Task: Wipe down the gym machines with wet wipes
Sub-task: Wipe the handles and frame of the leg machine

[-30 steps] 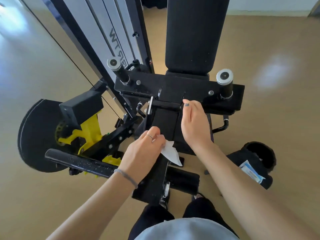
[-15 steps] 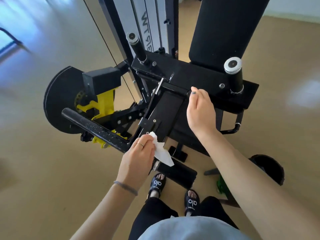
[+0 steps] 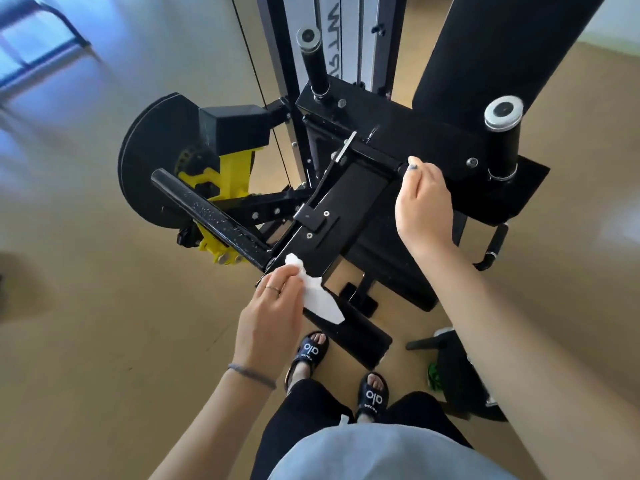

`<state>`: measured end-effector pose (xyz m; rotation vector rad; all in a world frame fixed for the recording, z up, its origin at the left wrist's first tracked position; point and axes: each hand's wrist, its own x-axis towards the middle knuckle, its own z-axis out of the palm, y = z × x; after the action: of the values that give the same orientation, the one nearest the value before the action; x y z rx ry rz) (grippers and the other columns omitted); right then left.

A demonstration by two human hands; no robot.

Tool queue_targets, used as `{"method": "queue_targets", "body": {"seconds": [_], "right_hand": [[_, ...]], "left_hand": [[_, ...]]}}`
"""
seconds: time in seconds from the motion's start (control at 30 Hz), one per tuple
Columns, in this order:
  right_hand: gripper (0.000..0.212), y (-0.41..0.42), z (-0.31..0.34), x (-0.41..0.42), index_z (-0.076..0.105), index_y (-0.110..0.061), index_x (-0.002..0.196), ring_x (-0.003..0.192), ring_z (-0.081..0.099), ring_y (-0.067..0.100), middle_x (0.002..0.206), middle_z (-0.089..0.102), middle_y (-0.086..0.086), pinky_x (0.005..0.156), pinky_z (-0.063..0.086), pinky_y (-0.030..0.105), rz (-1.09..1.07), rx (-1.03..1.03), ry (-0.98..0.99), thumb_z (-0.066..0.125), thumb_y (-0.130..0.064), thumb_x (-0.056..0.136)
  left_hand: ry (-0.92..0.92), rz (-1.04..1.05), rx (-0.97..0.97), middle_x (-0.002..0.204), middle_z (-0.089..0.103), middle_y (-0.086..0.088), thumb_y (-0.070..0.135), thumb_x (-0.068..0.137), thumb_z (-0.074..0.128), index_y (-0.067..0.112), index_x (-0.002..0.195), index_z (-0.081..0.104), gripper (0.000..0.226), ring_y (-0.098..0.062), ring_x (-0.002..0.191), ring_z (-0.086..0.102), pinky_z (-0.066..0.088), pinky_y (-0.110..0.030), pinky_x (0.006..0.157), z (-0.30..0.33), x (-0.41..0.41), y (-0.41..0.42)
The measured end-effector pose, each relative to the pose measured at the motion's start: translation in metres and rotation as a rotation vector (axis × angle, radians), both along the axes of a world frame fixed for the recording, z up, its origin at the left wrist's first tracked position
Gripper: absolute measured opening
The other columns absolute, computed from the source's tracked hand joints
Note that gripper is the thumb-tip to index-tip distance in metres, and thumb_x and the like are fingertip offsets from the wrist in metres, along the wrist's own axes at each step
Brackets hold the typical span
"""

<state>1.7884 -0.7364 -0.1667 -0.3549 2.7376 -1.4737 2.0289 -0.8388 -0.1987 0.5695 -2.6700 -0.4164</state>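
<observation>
The left hand [image 3: 273, 306] holds a crumpled white wet wipe [image 3: 317, 296], fingers curled round it, pressing it on the near lower corner of the tilted black plate [image 3: 343, 209] of the gym machine [image 3: 398, 133]. The right hand [image 3: 420, 202] rests on the far right edge of that plate, thumb at the end of the crossbar [image 3: 375, 155]; its fingers curve over the edge and look to steady the plate, though how tightly they clasp I cannot tell.

To do this step well, I judge the wipe should be spread flatter under the fingers, drawn along the plate's edge in overlapping strokes, with the right hand keeping the hinged part from swinging. The speckled black bar [image 3: 211, 218] to the left looks due next.

Compared with half a second ago, the left hand has slid slightly further down and left along the plate towards its corner. The head has tipped, so both sandalled feet [image 3: 306, 355] show fully, and the right hand has not changed its place.
</observation>
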Motion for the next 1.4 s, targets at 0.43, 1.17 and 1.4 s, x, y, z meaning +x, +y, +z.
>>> {"method": "queue_targets", "body": {"seconds": [0.43,1.17,1.4], "right_hand": [[0.046,-0.001,-0.002,0.0,0.054,-0.011,0.144,0.116,0.057,0.012,0.142,0.053,0.002,0.068,0.031,-0.003,0.003,0.017,-0.008,0.027,-0.025,0.11],[0.045,-0.005,-0.006,0.001,0.054,-0.01,0.144,0.105,0.049,-0.001,0.139,0.053,-0.001,0.071,0.032,-0.006,-0.026,-0.024,-0.014,0.028,-0.023,0.109],[0.045,-0.007,-0.005,0.002,0.053,-0.01,0.145,0.102,0.046,-0.004,0.138,0.053,-0.001,0.072,0.032,-0.006,-0.046,-0.038,-0.018,0.029,-0.023,0.109]], "left_hand": [[0.061,-0.112,-0.095,0.126,0.064,-0.017,0.005,0.093,0.065,-0.006,0.113,0.067,0.023,-0.025,0.122,0.053,0.056,-0.042,0.094,-0.022,0.033,0.003],[0.033,0.001,0.053,0.141,0.058,-0.015,-0.002,0.094,0.064,-0.002,0.11,0.068,0.017,-0.027,0.134,0.053,0.057,-0.044,0.095,-0.01,-0.043,-0.006],[0.311,0.257,0.336,0.122,0.058,0.002,0.007,0.098,0.06,0.004,0.087,0.068,0.014,0.008,0.097,0.054,0.049,-0.01,0.082,0.004,-0.064,-0.016]]}}
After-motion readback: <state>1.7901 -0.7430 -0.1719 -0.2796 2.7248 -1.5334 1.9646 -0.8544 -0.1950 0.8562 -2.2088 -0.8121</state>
